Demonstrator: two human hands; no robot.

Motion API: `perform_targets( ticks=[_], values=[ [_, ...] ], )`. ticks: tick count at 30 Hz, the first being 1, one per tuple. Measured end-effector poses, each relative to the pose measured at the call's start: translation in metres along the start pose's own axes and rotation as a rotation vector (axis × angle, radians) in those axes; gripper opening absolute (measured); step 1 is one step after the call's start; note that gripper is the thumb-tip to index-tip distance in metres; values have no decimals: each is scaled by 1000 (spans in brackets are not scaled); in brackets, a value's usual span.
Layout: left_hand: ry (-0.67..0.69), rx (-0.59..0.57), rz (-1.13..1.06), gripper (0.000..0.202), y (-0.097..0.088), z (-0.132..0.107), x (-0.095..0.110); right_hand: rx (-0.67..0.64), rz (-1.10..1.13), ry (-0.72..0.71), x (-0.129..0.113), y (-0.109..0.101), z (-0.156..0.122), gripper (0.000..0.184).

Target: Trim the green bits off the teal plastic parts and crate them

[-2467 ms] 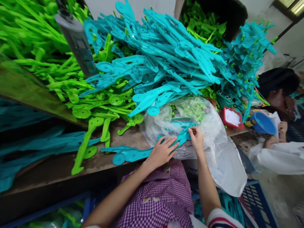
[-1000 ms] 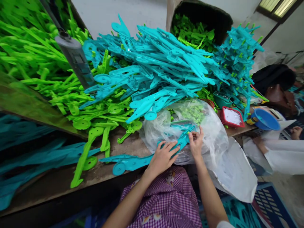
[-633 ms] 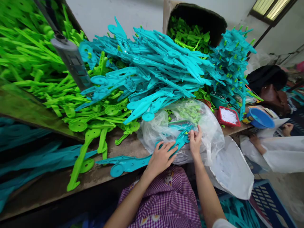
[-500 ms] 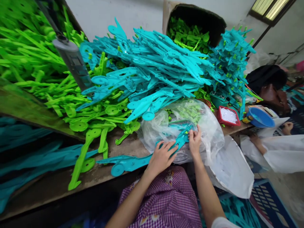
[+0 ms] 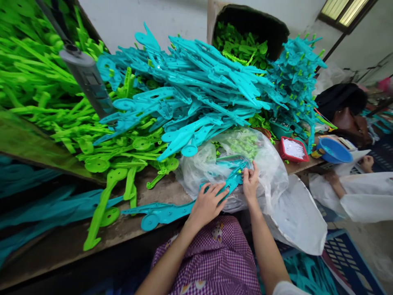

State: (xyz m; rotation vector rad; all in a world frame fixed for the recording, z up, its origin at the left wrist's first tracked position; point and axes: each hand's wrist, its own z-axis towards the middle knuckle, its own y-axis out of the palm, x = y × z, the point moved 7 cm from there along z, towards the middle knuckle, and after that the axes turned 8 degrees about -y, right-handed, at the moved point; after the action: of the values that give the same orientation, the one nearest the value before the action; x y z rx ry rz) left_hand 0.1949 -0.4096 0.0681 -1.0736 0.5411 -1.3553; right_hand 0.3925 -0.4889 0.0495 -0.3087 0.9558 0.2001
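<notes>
My left hand [image 5: 207, 204] lies over a long turquoise plastic part [image 5: 232, 180], its fingers bent across it and holding it. At the far end of that part, my right hand [image 5: 251, 182] has thumb and fingers drawn together. A tiny green piece [image 5: 240, 171] shows on the part beside those fingertips; whatever they pinch is hidden. Under both hands spreads a clear plastic bag [image 5: 196, 170], with small light-green pieces [image 5: 245, 141] at its back. Another turquoise part [image 5: 168, 212] with a round disc lies to the left of my left hand.
A high heap of turquoise parts [image 5: 196, 78] rises behind the bag. Long green parts [image 5: 46, 82] pile up at the left around a grey cylindrical tool [image 5: 82, 71]. To the right stand a red tray [image 5: 293, 149] of white pieces and a blue bowl [image 5: 334, 150]. A co-worker's sleeve [image 5: 365, 196] is beyond.
The view has shifted slightly, moving the scene a little to the left. Both hands keep nearly the same pose on the turquoise part.
</notes>
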Motion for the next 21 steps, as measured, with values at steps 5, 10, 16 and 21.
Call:
perform_targets(
  ticks=[5,10,16,21],
  values=[
    [13,22,-12,36,-1,0,0,-2,136,16,-25,-12,-1,75],
    [-3,7,-21,36,-1,0,-1,10,183,50,-41,-24,0,68],
    [-12,-27,-3,35,2,1,-1,-428,20,-98,-75,14,-31,44],
    [-10,-41,-12,35,1,1,-1,-544,19,-164,-92,26,-54,38]
  ],
)
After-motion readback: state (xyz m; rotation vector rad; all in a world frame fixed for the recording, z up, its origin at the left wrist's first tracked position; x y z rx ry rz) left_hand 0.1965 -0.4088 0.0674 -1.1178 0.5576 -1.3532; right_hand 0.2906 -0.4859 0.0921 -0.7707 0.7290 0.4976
